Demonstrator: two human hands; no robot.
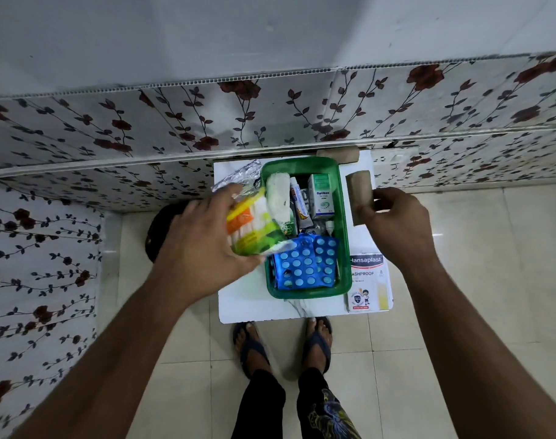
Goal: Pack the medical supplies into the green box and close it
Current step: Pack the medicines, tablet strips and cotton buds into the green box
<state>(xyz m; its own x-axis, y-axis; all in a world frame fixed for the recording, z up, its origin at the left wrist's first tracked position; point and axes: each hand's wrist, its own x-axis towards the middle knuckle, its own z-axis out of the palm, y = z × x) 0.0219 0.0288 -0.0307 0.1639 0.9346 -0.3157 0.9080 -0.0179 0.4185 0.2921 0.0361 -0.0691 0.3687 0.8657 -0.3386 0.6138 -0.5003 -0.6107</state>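
Note:
The green box [343,217] stands uncovered on a small white table [245,296]. Inside lie blue blister packs [305,264], a white gauze roll [278,198], an ointment tube [300,204] and a white-green Optibex carton [321,194]. My left hand [203,236] holds a yellow, orange and green packet [251,226] over the box's left rim. My right hand [397,220] grips a brown bandage roll [359,196] just right of the box. A second brown roll [338,154] lies behind the box. A Hansaplast plaster box [367,282] rests at the table's right front.
Crumpled silver foil [238,177] lies at the table's back left. A flower-patterned ledge [111,172] runs behind and to the left. A dark round object [157,229] sits on the tiled floor beside the table. My feet in sandals [283,343] stand in front.

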